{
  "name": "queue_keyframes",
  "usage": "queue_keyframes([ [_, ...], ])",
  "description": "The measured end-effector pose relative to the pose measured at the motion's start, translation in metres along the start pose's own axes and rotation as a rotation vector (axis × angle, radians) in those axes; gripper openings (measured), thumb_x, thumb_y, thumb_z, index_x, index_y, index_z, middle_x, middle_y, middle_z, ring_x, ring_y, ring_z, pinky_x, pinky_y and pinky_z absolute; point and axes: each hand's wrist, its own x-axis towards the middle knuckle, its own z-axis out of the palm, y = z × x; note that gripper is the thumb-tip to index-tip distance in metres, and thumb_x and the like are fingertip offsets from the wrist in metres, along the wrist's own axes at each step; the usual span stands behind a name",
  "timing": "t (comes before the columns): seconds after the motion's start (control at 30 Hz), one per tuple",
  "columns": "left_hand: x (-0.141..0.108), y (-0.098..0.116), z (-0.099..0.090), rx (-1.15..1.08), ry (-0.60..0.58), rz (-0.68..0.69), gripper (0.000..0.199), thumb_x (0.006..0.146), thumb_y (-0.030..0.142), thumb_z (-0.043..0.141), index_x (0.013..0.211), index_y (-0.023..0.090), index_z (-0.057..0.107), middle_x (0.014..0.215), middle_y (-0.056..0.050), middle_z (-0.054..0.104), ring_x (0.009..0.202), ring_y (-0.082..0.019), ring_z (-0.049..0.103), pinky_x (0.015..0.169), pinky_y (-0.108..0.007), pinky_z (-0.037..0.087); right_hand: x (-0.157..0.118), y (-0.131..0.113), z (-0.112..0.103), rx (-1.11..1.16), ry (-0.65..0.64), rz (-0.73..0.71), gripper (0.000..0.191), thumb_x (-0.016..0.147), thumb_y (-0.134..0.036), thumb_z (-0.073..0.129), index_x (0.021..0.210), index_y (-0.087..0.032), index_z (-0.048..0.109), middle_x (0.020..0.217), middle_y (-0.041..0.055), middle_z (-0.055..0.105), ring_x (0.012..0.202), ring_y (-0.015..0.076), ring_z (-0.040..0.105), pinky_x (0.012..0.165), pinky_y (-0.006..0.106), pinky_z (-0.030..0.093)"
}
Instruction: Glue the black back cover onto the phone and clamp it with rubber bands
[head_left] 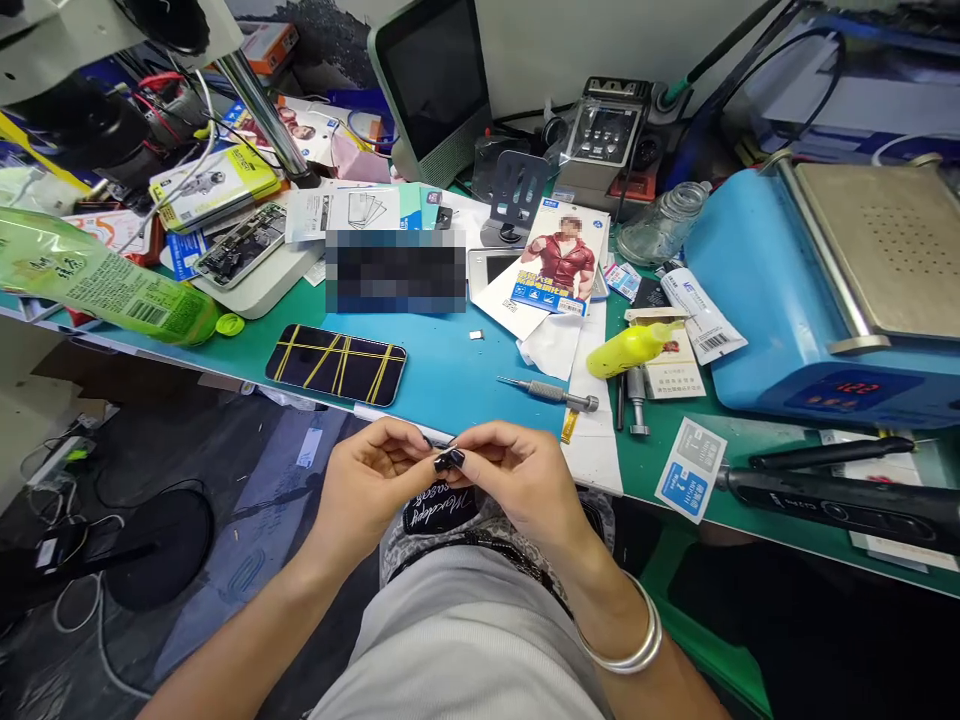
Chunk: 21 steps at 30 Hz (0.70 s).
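Observation:
My left hand (379, 480) and my right hand (521, 478) meet just off the table's front edge. Both pinch a small shiny black part (448, 459) between thumbs and fingertips; its exact kind is hard to make out. Beyond them on the blue mat (442, 370) lies a phone (337, 365) with yellow rubber bands stretched around it. A slim metal screwdriver (547, 391) rests to the right, close to a small orange flex strip (570, 426). Further back on the mat sits a tiny silvery piece (476, 335).
A blue heating plate machine (802, 330) stands at right, behind a black pen-shaped tool (832, 505). A yellow squeeze bottle (634, 347) and glass jar (664, 222) are nearby. At left are a green bottle (112, 285), an opened phone (244, 245) and a metal post (262, 110).

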Motion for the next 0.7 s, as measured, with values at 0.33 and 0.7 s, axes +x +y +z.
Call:
queue_keyframes([
  [0.33,0.01,0.013,-0.04,0.087,0.02,0.134,0.016,0.07,0.011,0.077,0.073,0.019,0.064,0.064,0.007,0.067,0.058,-0.006,0.066,0.057,-0.011,0.055,0.008,-0.004,0.045,-0.122,0.032,-0.114,0.005,0.072,-0.014,0.071,0.076,-0.017,0.074,0.07,0.0004,0.071,0.06,0.0111,0.069,0.061,0.02,0.057],
  [0.7,0.046,0.025,-0.09,0.782,-0.207,0.601,0.03,0.082,0.017,0.065,0.112,0.02,0.062,0.114,-0.009,0.07,0.106,-0.023,0.067,0.096,-0.04,0.055,0.021,0.008,0.063,-0.011,0.138,0.031,0.009,0.068,-0.019,0.074,0.074,-0.015,0.069,0.059,-0.0019,0.068,0.052,0.0092,0.065,0.056,0.018,0.054],
])
